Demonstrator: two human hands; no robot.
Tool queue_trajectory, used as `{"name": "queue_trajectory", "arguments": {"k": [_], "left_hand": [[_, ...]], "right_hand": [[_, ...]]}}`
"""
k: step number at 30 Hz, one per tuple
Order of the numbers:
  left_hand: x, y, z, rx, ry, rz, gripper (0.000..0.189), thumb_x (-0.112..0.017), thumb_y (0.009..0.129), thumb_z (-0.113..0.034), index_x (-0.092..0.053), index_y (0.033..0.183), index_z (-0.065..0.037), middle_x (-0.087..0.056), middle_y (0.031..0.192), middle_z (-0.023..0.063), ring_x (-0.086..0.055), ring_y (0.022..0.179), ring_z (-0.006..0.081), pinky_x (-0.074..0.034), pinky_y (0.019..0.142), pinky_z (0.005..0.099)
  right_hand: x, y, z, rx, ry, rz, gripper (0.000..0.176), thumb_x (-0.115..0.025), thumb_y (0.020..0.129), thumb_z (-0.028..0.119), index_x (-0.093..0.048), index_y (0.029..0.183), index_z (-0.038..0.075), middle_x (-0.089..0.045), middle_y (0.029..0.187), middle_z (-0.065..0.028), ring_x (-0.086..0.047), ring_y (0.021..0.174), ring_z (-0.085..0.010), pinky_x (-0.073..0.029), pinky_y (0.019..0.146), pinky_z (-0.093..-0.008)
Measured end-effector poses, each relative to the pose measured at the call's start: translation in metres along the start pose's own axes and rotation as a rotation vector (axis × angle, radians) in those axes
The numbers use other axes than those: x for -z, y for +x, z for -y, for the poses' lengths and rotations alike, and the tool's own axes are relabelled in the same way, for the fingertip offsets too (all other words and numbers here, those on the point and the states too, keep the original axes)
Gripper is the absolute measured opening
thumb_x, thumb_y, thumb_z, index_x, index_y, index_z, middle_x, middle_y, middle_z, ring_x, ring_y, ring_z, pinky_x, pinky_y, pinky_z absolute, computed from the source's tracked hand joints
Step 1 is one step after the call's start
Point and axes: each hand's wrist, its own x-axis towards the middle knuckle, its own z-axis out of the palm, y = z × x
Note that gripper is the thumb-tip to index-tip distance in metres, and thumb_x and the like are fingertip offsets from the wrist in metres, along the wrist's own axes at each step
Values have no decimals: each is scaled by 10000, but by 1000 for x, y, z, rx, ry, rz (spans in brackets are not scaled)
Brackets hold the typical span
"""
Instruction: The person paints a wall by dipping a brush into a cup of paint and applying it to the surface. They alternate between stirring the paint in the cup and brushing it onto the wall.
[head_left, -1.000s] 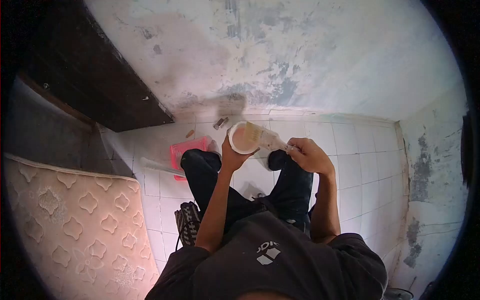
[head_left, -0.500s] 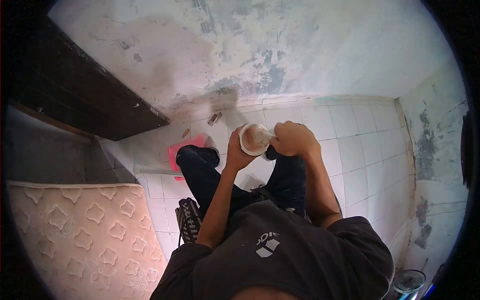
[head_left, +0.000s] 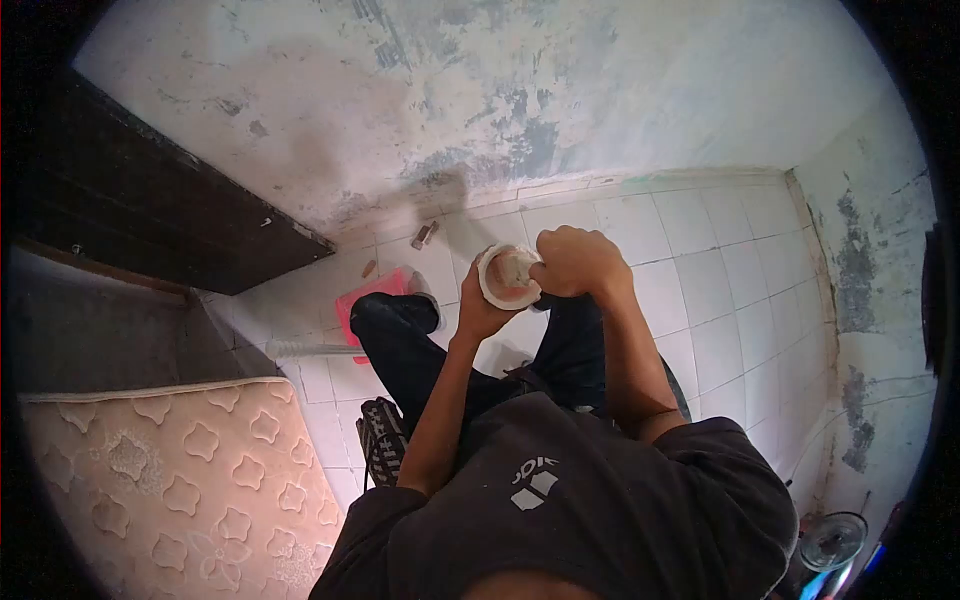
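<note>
Writing: a white logo [head_left: 530, 490] on the dark shirt shows a short row of letters over two block shapes. The letters are too small and skewed to read.

Left hand [head_left: 478, 308]: closed around a small white cup [head_left: 497, 290]. The fingers wrap its underside and near wall. The mouth is tipped toward the camera, with pinkish-brown contents visible inside.

Right hand [head_left: 577, 262]: a tight fist, knuckles up, pressed against the cup's rim on the side opposite the left-hand grip. It is clamped on a brush [head_left: 517, 264]. The handle is hidden inside the fist, and only the pale bristle end shows, lying inside the cup mouth.

Position: the cup is held in the air between both hands, in front of the chest and above the white floor tiles [head_left: 690, 270].

Around the grip:
- A pink tray [head_left: 372, 298] lies on the floor, out to the left-hand side of the cup, partly hidden behind the dark trouser leg.
- A patterned mattress [head_left: 180, 480] lies well apart from the hands, farther out on the same side.
- A stained wall [head_left: 560, 90] lies beyond the hands.
</note>
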Motion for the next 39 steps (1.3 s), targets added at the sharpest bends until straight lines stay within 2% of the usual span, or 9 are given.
{"name": "queue_trajectory", "arguments": {"k": [12, 18, 20, 24, 26, 29, 30, 34, 39], "left_hand": [[2, 6, -25, -12, -75, 19, 773, -905, 589, -120, -497, 1239, -28, -592, 1172, 92, -590, 1076, 202, -470, 948, 354], [3, 5, -18, 60, -95, 30, 732, -903, 594, -117, -522, 1213, -28, -611, 1149, 86, -604, 1056, 192, -486, 934, 344], [2, 10, -17, 94, -217, -1, 725, -906, 583, -133, -542, 1203, -36, -621, 1121, 87, -613, 1039, 203, -481, 941, 352], [12, 29, -14, 34, -20, 18, 743, -912, 575, -153, -536, 1206, -41, -616, 1136, 94, -614, 1046, 216, -487, 932, 361], [17, 46, 3, -38, 41, 17, 749, -913, 573, -169, -533, 1204, -39, -610, 1151, 107, -615, 1053, 230, -494, 920, 366], [28, 76, 15, -5, 59, 4, 749, -913, 573, -182, -530, 1200, -34, -611, 1147, 115, -617, 1048, 242, -499, 911, 372], [33, 87, 21, 19, 81, 11, 744, -909, 580, -179, -528, 1201, -29, -613, 1143, 118, -621, 1043, 243, -501, 908, 371], [53, 135, 46, 44, -51, 7, 739, -908, 582, -172, -528, 1200, -29, -620, 1131, 111, -622, 1041, 232, -501, 906, 362], [81, 192, 11, 8, -98, 42, 719, -900, 591, -159, -535, 1197, -30, -634, 1122, 104, -625, 1039, 216, -498, 910, 353]], "right_hand": [[-5, 19, -57, 381, 352, 56, 275, -566, 796, 203, -654, 761, -55, -615, 665, -253, -619, 598, -350, -455, 589, -438], [4, 20, -61, 459, 462, 145, 241, -567, 804, 172, -664, 760, -44, -602, 612, -205, -585, 540, -243, -451, 561, -379], [0, 26, -65, 495, 457, 78, 184, -593, 795, 153, -669, 765, -12, -621, 597, -113, -573, 515, -207, -441, 523, -357], [7, 21, -49, 345, 206, -84, 188, -594, 776, 194, -669, 744, 24, -641, 659, -164, -604, 558, -309, -462, 545, -401], [21, 22, -32, 183, 81, -88, 200, -598, 732, 234, -692, 742, 57, -651, 710, -188, -633, 714, -385, -498, 641, -470], [19, 44, -23, 220, -5, -228, 172, -593, 711, 219, -682, 711, 72, -637, 687, -188, -630, 704, -381, -500, 641, -479], [16, 55, -21, 226, -87, -219, 176, -620, 728, 216, -693, 844, 106, -607, 678, -142, -618, 691, -342, -474, 609, -450], [27, 95, -3, 186, -105, -261, 232, -633, 735, 164, -697, 955, 122, -604, 722, -130, -619, 674, -327, -477, 606, -436], [74, 127, 9, 260, -61, -344, 257, -602, 759, 113, -665, 1007, 82, -587, 769, -119, -627, 669, -316, -489, 576, -410]]}}
